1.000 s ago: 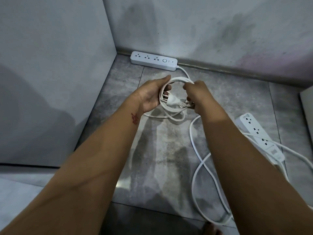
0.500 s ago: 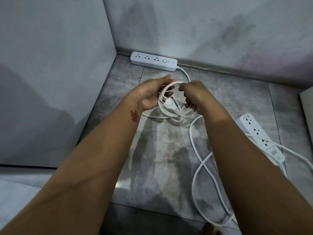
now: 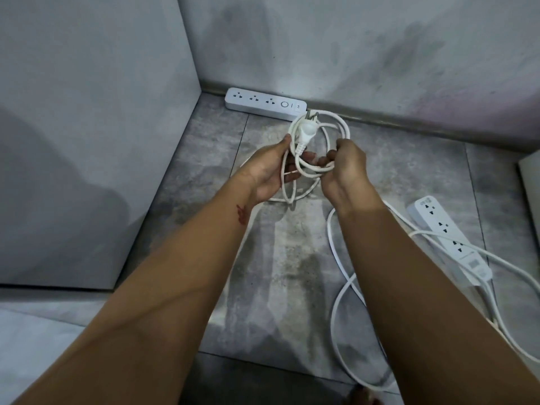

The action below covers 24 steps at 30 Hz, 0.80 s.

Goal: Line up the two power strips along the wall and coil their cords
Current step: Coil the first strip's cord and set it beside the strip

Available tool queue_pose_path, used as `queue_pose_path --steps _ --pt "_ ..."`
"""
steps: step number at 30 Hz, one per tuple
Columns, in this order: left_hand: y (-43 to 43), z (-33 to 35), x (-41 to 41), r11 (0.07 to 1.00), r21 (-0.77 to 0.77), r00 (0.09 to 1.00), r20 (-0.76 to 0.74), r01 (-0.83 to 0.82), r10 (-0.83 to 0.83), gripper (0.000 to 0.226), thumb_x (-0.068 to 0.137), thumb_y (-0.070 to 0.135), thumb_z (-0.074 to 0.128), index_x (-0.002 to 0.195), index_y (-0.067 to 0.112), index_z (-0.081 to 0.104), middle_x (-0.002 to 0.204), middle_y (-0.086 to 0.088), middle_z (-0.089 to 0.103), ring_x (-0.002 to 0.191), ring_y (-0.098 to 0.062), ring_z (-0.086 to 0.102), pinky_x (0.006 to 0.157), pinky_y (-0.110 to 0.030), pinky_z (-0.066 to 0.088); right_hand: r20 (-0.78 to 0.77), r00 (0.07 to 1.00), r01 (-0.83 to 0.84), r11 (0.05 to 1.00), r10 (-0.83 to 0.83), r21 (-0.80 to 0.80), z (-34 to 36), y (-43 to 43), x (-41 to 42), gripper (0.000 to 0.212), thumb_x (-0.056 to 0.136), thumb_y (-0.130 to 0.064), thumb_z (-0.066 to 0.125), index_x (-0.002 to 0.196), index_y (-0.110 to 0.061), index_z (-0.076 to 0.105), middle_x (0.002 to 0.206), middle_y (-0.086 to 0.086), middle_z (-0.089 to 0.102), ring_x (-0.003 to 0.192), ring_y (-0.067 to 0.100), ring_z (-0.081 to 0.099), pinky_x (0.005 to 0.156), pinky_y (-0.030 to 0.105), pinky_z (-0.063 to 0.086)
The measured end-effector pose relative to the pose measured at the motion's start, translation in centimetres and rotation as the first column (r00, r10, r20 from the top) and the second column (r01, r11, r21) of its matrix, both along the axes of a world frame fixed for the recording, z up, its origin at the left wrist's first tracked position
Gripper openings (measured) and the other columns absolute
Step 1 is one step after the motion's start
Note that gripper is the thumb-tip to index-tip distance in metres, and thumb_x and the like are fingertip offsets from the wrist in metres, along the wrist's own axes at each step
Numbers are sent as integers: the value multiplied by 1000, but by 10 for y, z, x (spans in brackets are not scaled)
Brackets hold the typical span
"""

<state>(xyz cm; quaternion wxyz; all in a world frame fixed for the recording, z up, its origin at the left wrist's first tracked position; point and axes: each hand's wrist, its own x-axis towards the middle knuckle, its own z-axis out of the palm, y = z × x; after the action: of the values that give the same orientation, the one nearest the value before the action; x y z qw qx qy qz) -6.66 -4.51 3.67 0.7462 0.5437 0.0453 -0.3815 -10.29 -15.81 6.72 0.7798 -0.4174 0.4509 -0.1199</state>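
A grey tiled floor (image 3: 263,287) meets a stained wall (image 3: 350,54) in a corner, with a plain panel (image 3: 87,141) closing the left side. One strip (image 3: 264,103) lies flat against the foot of the wall near the corner, so half of the lining-up looks done. What seems to be its cord is gathered in a coil (image 3: 336,124) just in front of the strip's right end. The left hand (image 3: 268,171) grips the coil's left side and the right hand (image 3: 344,168) curls round its lower right. The plug (image 3: 306,133) lies across the loops, prongs toward the wall. A few turns hang slack below the left hand to the floor, so this coil needs tidying and setting down. The second strip (image 3: 450,241) lies at an angle well away from the wall, to the right. Its cord (image 3: 339,287) sprawls in loose crossed loops over the floor and under the right forearm; moving and coiling it is all left to do. A pale edge (image 3: 530,182) at the far right may crowd the spot by the wall.
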Motion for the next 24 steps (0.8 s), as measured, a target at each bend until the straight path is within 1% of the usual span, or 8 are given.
queue_pose_path --steps 2,5,7,11,14,16,19,24 --pt "-4 4 0 996 -35 996 -37 -78 77 44 104 39 37 102 4 64 88 -13 70 91 -29 69 79 -36 58 -79 996 -57 995 51 -80 -8 3 1 15 99 -11 38 102 -4 52 67 5 42 50 17 46 43 22 38" --pt "-7 12 1 996 -41 996 -6 -84 84 38 98 45 49 100 11 66 72 -5 67 73 -21 69 65 -31 57 -213 965 -189 966 150 -174 -20 4 -1 34 99 -19 41 129 -4 48 85 8 55 60 15 51 47 24 36" --pt "-8 13 3 997 18 995 69 -78 76 30 96 42 55 97 13 64 69 -3 60 63 -18 64 64 -30 53 -275 938 -272 942 213 -198 -24 6 -4 39 99 -24 42 133 -5 46 106 11 58 68 15 52 50 27 34" --pt "-7 12 7 988 95 988 114 -119 108 34 97 45 52 102 12 59 64 0 44 48 -12 46 62 -31 48 -313 891 -414 872 329 -260 -25 10 -6 44 97 -27 44 135 -3 42 121 13 61 88 23 59 54 28 35" --pt "-3 13 9 982 127 978 173 -142 119 37 99 45 48 106 10 58 59 3 35 44 -8 35 47 -22 43 -292 878 -462 832 379 -308 -24 10 -6 54 96 -34 48 139 -4 34 131 15 56 110 27 57 75 33 43" --pt "1 10 11 983 149 972 221 -109 75 35 99 45 49 103 12 59 56 6 33 45 -8 31 50 -24 40 -246 897 -438 815 368 -379 -19 8 -6 50 94 -38 50 132 -8 35 126 11 56 112 26 57 86 36 45" --pt "6 7 9 980 199 963 261 7 -60 33 98 46 50 95 15 60 53 7 34 46 -9 29 56 -30 33 -211 921 -390 754 328 -529 -12 2 -6 49 88 -56 53 115 -16 43 108 2 61 100 22 62 91 40 50" --pt "0 12 -3 931 348 917 323 113 -232 51 102 52 32 73 17 54 49 4 38 39 -8 32 50 -26 35 -332 877 -480 590 348 -650 -10 -3 -7 50 81 -70 55 84 -20 55 78 -2 68 70 20 69 80 44 58"
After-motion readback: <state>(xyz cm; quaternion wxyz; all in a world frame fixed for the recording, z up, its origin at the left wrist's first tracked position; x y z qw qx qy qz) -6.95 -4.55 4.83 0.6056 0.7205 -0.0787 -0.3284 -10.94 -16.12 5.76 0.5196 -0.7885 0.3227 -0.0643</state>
